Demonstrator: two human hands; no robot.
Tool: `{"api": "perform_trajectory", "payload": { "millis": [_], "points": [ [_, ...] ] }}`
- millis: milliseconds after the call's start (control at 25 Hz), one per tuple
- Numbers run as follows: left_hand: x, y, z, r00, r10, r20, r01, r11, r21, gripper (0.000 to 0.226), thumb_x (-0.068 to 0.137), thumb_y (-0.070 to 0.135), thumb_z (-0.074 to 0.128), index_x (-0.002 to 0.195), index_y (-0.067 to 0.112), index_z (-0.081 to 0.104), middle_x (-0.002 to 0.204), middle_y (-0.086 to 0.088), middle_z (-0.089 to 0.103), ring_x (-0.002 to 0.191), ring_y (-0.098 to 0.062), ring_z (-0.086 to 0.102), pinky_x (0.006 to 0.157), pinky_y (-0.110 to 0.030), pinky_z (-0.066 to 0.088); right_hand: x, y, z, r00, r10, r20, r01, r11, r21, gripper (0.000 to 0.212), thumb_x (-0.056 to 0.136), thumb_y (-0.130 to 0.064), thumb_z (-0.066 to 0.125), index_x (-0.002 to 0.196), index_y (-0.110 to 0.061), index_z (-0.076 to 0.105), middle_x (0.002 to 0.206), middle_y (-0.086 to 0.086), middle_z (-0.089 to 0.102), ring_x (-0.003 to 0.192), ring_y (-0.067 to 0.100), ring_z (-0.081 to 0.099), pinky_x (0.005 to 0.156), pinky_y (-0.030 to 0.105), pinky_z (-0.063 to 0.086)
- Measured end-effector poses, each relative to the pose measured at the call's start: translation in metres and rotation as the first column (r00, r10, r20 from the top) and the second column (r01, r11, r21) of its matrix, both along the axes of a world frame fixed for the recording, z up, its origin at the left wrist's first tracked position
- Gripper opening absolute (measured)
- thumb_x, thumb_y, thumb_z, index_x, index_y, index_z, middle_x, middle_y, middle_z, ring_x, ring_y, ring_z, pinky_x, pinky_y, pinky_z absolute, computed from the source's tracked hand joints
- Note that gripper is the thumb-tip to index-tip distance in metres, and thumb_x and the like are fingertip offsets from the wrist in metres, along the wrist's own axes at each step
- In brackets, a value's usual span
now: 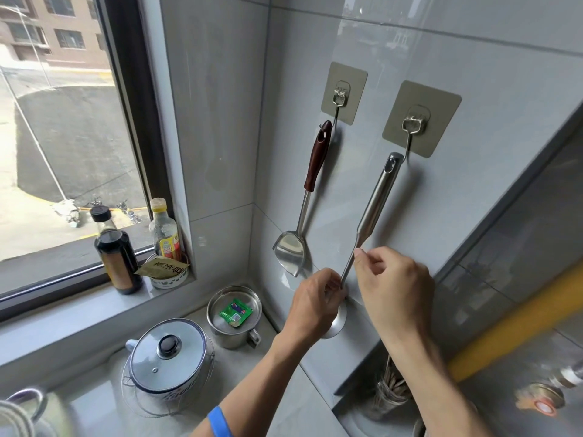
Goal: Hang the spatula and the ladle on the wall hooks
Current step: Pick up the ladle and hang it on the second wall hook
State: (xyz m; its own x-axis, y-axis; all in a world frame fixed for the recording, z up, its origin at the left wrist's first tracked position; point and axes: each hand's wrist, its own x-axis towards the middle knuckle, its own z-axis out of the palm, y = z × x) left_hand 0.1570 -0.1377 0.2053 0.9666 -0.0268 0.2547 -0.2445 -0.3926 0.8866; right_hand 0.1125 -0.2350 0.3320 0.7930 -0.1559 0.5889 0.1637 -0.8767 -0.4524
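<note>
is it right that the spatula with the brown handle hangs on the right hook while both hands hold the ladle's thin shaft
Not quite: the head view shows the spatula on the left hook, not the right. The ladle hangs from the right hook, and the left hand and right hand do hold its thin shaft.

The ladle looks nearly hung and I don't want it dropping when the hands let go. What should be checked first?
1. Ladle handle hole over the right hook: looks ok; the hook tip is hidden.
2. Right hook's adhesive pad flat on the tile: ok.
3. Spatula hanging from the left hook: ok.
4. Ladle clear of the spatula: ok.
5. Left hand at the bowl, right hand pinching the stem: ok, both steadying.
6. Steel cup sits left of the bowl, out of the drop path: cannot tell.
</note>
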Motion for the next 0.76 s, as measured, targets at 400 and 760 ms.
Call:
{"api": "perform_trajectory", "payload": {
  "millis": [400, 760],
  "points": [
    [0.012, 0.046, -0.006, 0.993, 0.037, -0.112, -0.019, 0.988, 0.156, 0.077, 0.069, -0.010, 0.045, 0.144, 0.010, 0.047, 0.150, -0.009, 0.049, 0.140, -0.026, 0.044, 0.117, -0.039, 0.035, 0.014, -0.001, -0.027, 0.893, 0.169, -0.418, -0.421, 0.645, -0.638, 0.034, 0.091, -0.018, 0.036, 0.118, -0.022, 0.056, 0.136, -0.005, 0.055, 0.104, 0.027, 0.061, 0.073, 0.041, 0.056],
    [0.024, 0.051, -0.013, 0.988, 0.053, -0.142, -0.028, 0.985, 0.172, 0.083, 0.070, -0.011, 0.042, 0.151, 0.008, 0.038, 0.157, -0.009, 0.041, 0.147, -0.027, 0.036, 0.119, -0.042, 0.034, 0.019, -0.006, -0.038, 0.929, 0.140, -0.344, -0.351, 0.632, -0.691, 0.026, 0.078, -0.008, 0.058, 0.102, -0.014, 0.067, 0.119, 0.000, 0.069, 0.090, 0.028, 0.067, 0.052, 0.037, 0.054]
  ]
}}
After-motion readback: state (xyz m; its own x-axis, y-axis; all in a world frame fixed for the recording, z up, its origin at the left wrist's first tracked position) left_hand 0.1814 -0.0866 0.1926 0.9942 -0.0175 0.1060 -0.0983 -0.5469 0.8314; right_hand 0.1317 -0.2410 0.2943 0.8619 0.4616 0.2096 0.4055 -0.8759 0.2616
